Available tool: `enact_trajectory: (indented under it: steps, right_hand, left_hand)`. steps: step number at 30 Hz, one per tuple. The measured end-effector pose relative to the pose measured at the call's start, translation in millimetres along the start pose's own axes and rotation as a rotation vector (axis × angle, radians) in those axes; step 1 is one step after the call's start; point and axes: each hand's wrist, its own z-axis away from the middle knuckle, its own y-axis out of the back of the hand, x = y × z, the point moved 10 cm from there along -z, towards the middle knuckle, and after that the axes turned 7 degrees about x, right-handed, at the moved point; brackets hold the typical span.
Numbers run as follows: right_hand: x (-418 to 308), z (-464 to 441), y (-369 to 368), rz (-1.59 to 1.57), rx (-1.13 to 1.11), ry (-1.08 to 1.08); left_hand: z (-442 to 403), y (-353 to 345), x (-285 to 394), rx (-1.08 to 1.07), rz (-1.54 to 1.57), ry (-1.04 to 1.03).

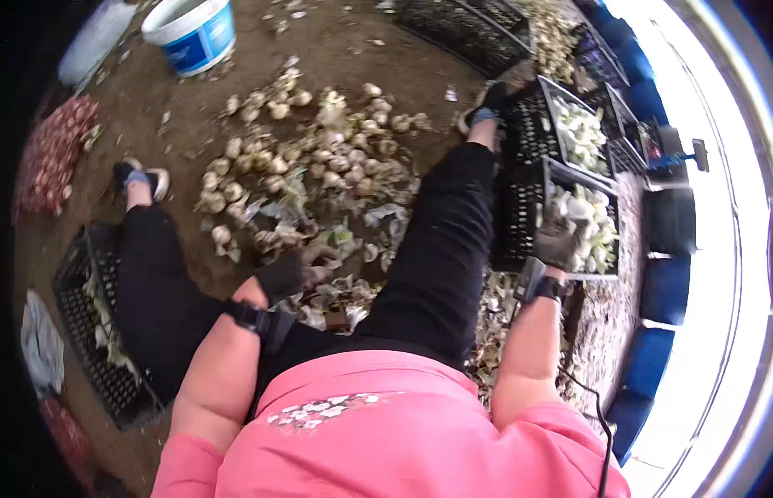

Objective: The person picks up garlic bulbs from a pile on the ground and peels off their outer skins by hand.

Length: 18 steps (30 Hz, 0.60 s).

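Observation:
My left hand (297,272), in a dark work glove, hangs over loose skins and leaves between my legs. Its fingers are loosely bent and apart, with nothing seen in them. At the right, my right hand (559,239), gloved too, is at the near left part of a black crate (519,217) of peeled white-green bulbs (601,222). Its fingers blend with the bulbs, so their grip is unclear. A heap of unpeeled, pale brown bulbs (345,162), like onions or garlic, lies on the ground ahead.
Another black crate (523,124) of white bulbs stands beyond. To my left are a crate (88,282) holding pale pieces and a red mesh sack (58,153). A white-and-blue bucket (195,41) stands ahead. More crates (461,33) are at the back. A cord (601,407) hangs by my right arm.

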Motion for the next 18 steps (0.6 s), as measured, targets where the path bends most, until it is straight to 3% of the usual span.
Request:
enact_trajectory:
  steps: [2,3,4,5,7,8,9,10,11,12,14,15,16,18]
  right_hand:
    - [26.0,23.5,-44.2,0.341,0.144,0.279]
    - [62.7,35.1,-64.5,0.341,0.122,0.221]
    - [116.7,53.6,-97.7,0.582,-0.078,0.075]
    - [173.2,78.1,-121.5,0.814,-0.287,-0.063]
    - [265.6,116.3,-155.3,1.278,-0.626,-0.011]
    - [323.4,127.1,-136.4,1.095,-0.63,-0.452]
    - [361.8,133.5,-144.9,1.331,-0.96,-0.001]
    - [380.3,161.8,-162.6,1.314,-0.817,-0.39]
    - [412.5,169.9,-166.6,1.664,-1.125,0.056]
    - [426.6,187.5,-180.1,1.715,-1.197,0.162]
    - [450.6,224.2,-205.5,1.697,-1.372,0.293]
    - [466.5,238.6,-205.9,1.84,-1.522,0.297]
    - [483.2,236.4,-191.2,1.84,-1.549,0.451]
    - [503.3,206.0,-160.5,2.094,-1.441,0.448]
  left_hand:
    - [1.5,-16.8,21.1,-0.069,-0.131,-0.284]
    - [6.9,-21.5,25.9,-0.149,-0.113,-0.191]
    - [13.4,-27.5,29.9,-0.238,-0.087,-0.106]
    - [14.8,-27.9,31.2,-0.241,-0.097,-0.174]
    - [16.9,-27.3,26.6,-0.264,-0.083,-0.222]
    - [17.4,-23.8,22.2,-0.247,-0.07,-0.212]
    - [18.9,-20.0,21.3,-0.212,-0.075,-0.247]
    - [20.3,-16.8,20.3,-0.179,-0.079,-0.28]
    - [20.5,-20.6,16.3,-0.209,-0.06,-0.312]
    - [22.5,-16.5,19.7,-0.2,-0.044,-0.3]
    - [37.7,-13.5,48.3,-0.313,0.041,-0.32]
    - [43.3,-23.8,41.7,-0.406,0.335,-0.063]
    - [41.0,-27.3,37.5,-0.402,0.354,-0.058]
    - [35.7,-19.7,50.5,-0.269,0.181,-0.373]
